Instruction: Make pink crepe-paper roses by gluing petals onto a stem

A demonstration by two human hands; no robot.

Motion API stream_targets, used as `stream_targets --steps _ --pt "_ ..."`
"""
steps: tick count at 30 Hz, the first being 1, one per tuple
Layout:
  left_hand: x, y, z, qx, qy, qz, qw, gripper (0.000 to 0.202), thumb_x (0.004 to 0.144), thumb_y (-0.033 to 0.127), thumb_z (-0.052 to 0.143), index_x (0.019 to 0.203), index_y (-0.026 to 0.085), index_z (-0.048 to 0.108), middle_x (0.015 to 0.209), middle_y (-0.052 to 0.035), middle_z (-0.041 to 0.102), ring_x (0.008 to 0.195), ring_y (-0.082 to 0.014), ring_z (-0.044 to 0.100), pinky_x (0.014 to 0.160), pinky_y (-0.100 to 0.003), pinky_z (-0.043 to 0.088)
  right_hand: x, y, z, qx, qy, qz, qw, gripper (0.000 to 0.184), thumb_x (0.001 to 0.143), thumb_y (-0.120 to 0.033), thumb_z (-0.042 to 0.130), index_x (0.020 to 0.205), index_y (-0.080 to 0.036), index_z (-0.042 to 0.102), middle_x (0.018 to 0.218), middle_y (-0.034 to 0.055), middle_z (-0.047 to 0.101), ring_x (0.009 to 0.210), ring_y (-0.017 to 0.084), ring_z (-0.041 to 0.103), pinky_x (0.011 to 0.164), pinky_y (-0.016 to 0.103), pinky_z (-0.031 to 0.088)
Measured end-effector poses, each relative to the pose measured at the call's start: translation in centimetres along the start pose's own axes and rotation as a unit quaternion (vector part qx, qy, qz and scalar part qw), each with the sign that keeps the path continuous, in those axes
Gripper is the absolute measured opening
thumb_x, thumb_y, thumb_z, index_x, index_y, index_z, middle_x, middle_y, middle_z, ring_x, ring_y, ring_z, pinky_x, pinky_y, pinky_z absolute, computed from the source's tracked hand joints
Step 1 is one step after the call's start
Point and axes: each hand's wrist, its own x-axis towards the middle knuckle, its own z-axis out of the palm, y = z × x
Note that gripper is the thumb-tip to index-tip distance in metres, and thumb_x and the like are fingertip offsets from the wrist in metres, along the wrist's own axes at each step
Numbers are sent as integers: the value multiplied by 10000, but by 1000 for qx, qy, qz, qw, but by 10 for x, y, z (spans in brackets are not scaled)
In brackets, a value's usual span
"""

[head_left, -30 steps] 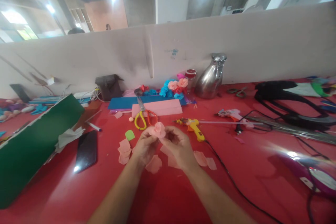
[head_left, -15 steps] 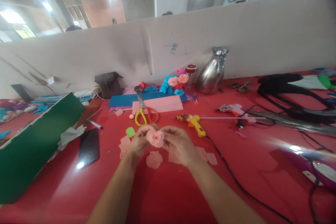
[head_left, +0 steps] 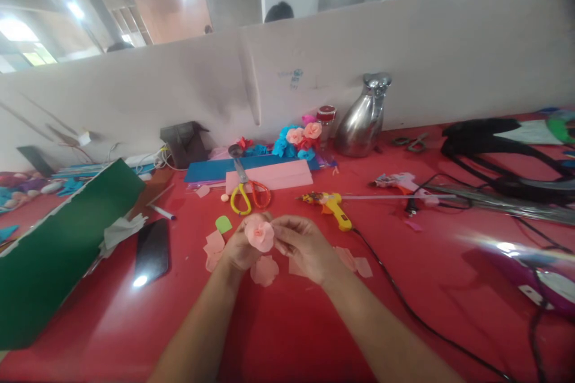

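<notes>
A pink paper flower (head_left: 259, 233) is held up over the red table in front of me. My left hand (head_left: 241, 250) is closed around its underside, the fingers mostly hidden behind the bloom. At the flower's right edge, my right hand (head_left: 304, 245) pinches with thumb and forefinger, seemingly on an outer petal. Under my hands lies a scalloped pink paper piece (head_left: 265, 270). Loose pink petals (head_left: 214, 245) are to the left, and more cut pink paper (head_left: 354, 262) is to the right. A green petal-shaped piece (head_left: 223, 225) rests beyond my left hand.
Scissors (head_left: 244, 191) lie ahead, near folded pink paper (head_left: 274, 176). A yellow glue gun (head_left: 331, 206) with a trailing cord is right of centre. Finished flowers (head_left: 296, 139) and a metal jug (head_left: 365, 116) stand at the back. A phone (head_left: 151, 250) and green board (head_left: 76, 245) are left.
The flower has moved slightly left and turned in my left hand. My right hand has stayed almost in place, its fingertips now at the flower's right edge.
</notes>
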Motion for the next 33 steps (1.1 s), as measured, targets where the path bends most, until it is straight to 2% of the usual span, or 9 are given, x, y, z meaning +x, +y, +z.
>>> stream_targets --steps 12,18,24,29,33 --pt "-3 8 7 -17 8 -8 1000 318 488 357 748 519 166 497 564 10 499 567 -142 533 547 -278 445 -1 2 -3 -25 -5 -2 1000 70 742 -243 663 728 -181 694 501 -49 494 425 30 379 421 209 191" --pt "-3 9 9 -6 27 -10 1000 333 464 348 756 502 161 483 543 29 456 471 -87 438 506 -257 423 -1 2 -3 -22 -9 4 1000 74 743 -242 661 746 -182 703 515 -49 486 425 26 362 424 209 187" --pt "-3 13 19 -33 55 -7 998 367 452 284 749 446 157 405 484 49 391 436 -57 362 496 -239 406 -1 1 -2 1 -19 6 1000 104 754 -252 639 777 -176 705 546 -34 519 430 35 381 429 210 220" --pt "-3 14 25 -75 33 -3 997 364 486 338 715 460 166 395 489 36 383 468 -76 383 522 -256 412 0 1 -3 27 -10 10 1000 172 773 -287 596 746 -152 698 585 0 574 447 57 412 445 222 280" --pt "-2 12 25 -106 36 -7 994 271 543 284 678 511 164 437 531 24 422 510 -88 424 538 -246 410 1 2 -4 26 8 2 1000 177 774 -279 584 708 -146 681 573 0 565 460 66 418 447 221 277"
